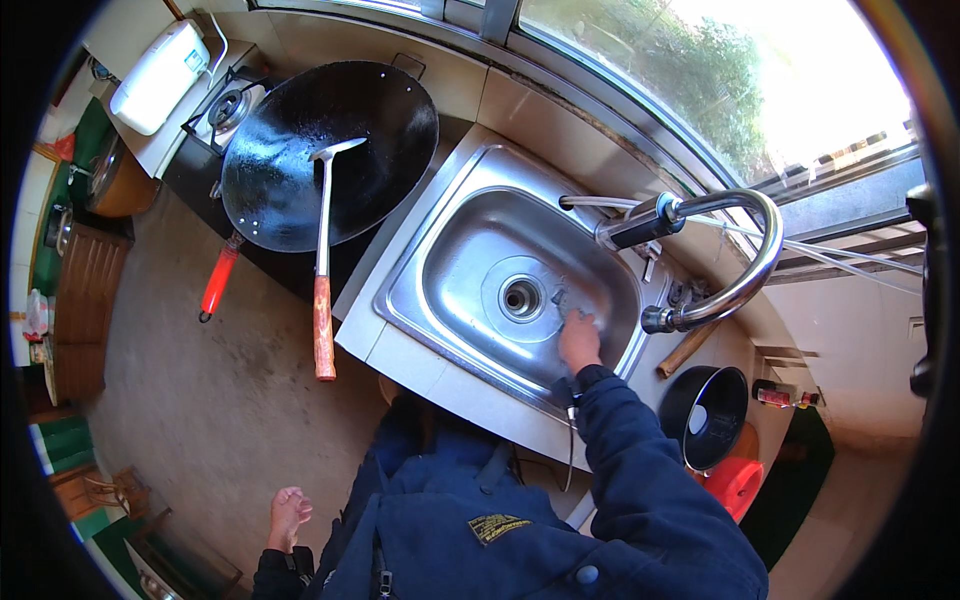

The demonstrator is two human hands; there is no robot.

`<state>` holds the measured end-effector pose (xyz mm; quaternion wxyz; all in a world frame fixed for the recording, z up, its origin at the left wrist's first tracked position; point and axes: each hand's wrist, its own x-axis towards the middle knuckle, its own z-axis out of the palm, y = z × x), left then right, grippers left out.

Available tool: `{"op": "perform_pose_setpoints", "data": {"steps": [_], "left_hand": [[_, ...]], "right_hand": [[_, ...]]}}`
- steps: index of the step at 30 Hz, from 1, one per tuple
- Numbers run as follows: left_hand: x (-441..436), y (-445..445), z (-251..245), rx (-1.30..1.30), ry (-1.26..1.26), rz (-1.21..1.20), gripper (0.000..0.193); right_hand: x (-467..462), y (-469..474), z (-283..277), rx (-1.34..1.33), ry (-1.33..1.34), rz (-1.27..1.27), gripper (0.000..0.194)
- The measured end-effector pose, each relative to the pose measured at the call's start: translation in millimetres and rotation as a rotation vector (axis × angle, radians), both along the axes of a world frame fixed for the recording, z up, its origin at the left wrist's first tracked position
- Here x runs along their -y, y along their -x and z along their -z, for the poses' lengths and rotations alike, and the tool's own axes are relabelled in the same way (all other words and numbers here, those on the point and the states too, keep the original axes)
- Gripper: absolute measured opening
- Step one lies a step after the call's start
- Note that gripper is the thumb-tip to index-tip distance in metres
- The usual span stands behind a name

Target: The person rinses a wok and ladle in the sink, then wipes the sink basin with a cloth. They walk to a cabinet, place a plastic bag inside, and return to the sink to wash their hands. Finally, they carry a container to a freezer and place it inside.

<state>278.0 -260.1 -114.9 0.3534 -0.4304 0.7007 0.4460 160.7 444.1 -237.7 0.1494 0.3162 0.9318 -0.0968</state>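
Note:
My right hand (pixel 580 343) reaches down into the stainless steel sink basin (pixel 480 225), its fingertips on the bottom beside the drain (pixel 520 298). A small grey patch (pixel 559 297) lies at the fingertips; whether it is a scrap or a scrubber, and whether I grip it, I cannot tell. My left hand (pixel 289 516) hangs low beside my body, away from the counter, its fingers loosely bent and nothing visible in it. Over the basin's right side arches a chrome faucet (pixel 765 247).
Left of the sink, a large black wok (pixel 337 187) sits on the stove, with a wooden-handled spatula (pixel 323 322) across its rim and a red handle (pixel 219 281). To the right are a black pot (pixel 705 416), a red plastic container (pixel 733 486), a wooden stick (pixel 686 350) and a bottle (pixel 784 394).

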Motion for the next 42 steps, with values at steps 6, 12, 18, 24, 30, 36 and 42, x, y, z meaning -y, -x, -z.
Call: {"op": "perform_pose_setpoints", "data": {"steps": [6, 12, 18, 24, 30, 36, 42], "left_hand": [[-17, -9, 10, -0.002, -0.025, -0.003, 0.025], [-11, -9, -4, -0.06, -0.003, -0.044, 0.025], [3, -37, -27, -0.018, 0.054, -0.104, 0.025], [10, -56, -30, -0.002, 0.074, -0.132, 0.025], [13, -53, -20, -0.056, 0.049, -0.137, 0.026], [10, -48, -1, -0.022, 0.011, -0.12, 0.027], [8, -35, -11, -0.026, 0.038, -0.092, 0.027]], "right_hand": [[0, 57, 6, -0.335, 0.541, 0.176, 0.032], [-49, 102, -3, -0.431, 0.244, 0.289, 0.037], [17, 143, 32, -0.289, 0.129, 0.112, 0.049], [91, 175, 19, -0.345, 0.335, -0.4, 0.043], [106, 113, -16, -0.109, 0.447, -0.916, 0.018], [27, 90, -47, -0.076, 0.158, -0.785, 0.017], [-40, 89, -19, -0.3, 0.111, -0.026, 0.028]]}}
